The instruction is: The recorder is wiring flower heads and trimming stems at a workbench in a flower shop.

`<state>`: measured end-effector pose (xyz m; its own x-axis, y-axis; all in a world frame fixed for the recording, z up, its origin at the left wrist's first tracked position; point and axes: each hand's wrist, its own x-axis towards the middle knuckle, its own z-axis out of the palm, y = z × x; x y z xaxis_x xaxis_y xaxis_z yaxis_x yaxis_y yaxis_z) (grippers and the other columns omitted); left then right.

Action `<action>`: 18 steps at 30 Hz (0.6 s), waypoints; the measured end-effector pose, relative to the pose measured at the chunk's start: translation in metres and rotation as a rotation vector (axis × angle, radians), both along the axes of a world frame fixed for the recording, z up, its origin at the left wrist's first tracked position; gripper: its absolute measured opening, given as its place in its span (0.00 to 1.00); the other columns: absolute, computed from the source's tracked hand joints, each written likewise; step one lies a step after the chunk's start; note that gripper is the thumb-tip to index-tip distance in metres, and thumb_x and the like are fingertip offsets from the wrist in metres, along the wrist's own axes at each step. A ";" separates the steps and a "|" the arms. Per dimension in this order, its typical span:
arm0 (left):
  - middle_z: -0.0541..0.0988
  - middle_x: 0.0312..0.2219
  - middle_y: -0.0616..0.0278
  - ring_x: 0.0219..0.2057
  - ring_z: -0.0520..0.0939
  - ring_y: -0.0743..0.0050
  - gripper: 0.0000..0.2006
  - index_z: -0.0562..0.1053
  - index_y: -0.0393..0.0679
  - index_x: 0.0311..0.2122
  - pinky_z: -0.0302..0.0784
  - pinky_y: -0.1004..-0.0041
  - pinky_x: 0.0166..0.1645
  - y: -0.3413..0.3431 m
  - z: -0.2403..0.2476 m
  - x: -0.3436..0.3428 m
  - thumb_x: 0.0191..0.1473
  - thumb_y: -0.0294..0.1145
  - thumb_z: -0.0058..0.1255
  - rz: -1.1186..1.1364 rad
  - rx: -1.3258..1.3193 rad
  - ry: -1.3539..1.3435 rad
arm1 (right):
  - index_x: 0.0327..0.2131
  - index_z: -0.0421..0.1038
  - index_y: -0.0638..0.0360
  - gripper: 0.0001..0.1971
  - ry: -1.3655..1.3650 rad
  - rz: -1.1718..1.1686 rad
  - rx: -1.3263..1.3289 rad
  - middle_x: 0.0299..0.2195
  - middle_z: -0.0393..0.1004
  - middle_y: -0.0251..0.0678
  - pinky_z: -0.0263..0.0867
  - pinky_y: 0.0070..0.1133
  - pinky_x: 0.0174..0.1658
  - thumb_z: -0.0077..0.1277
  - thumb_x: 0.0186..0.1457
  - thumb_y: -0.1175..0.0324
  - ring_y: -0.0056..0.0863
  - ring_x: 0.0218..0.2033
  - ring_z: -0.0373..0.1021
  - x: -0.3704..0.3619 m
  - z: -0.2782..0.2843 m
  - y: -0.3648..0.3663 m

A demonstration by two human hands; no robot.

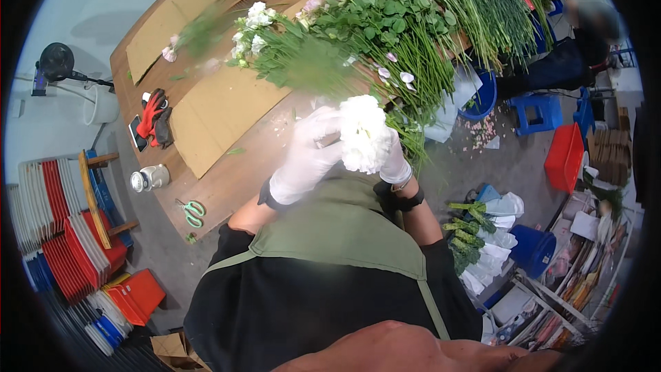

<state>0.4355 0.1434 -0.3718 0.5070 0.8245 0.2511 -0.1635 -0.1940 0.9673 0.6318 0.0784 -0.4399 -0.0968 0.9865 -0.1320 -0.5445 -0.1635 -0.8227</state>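
White flowers (364, 134) sit between my gloved left hand (308, 152) and right hand (395, 163). Fingertips are hidden; I cannot tell either grip.

Red-and-black gloves (153, 121), on the left of the worktop (224, 189), beside a dark flat device (137, 136). White jar (150, 178), at the left edge. Black fan (56, 62), far left; white bucket (98, 105) near it. Right, on the floor: blue stool (540, 114); red tub (563, 157), just beyond; dark-blue bucket (534, 251).
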 end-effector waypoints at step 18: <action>0.84 0.34 0.58 0.34 0.85 0.61 0.10 0.82 0.41 0.38 0.81 0.68 0.41 -0.018 -0.022 -0.013 0.48 0.25 0.65 0.224 0.029 -0.001 | 0.48 0.77 0.60 0.21 -1.602 -0.241 0.687 0.31 0.78 0.39 0.73 0.27 0.33 0.62 0.47 0.81 0.38 0.30 0.77 0.036 0.179 -0.033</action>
